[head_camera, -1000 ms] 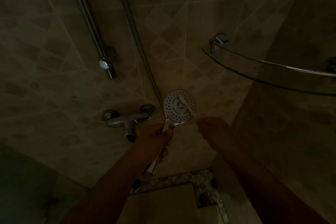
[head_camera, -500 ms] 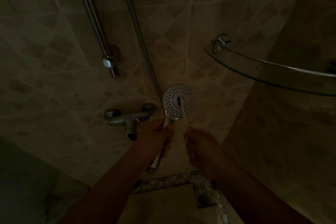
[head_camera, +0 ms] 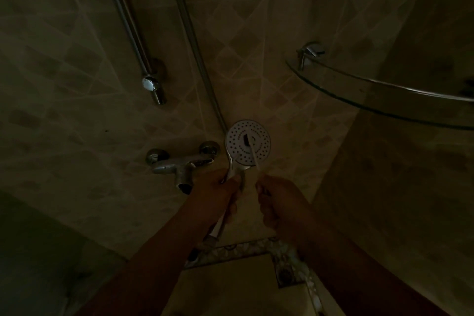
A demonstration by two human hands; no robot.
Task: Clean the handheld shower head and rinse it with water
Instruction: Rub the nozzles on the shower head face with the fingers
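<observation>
— What was different from half a second before?

— Very little. The left hand (head_camera: 218, 192) still gripped the handle of the shower head (head_camera: 247, 142), its fingers curled around it, and the white face pointed to the camera, just right of the wall tap (head_camera: 179, 164). The right hand (head_camera: 279, 202) was still closed around the toothbrush (head_camera: 252, 154).

— And the brush end?

— It lay on the middle of the face, as before. One second earlier it had leaned more to the right side, and the right hand was further right.
</observation>
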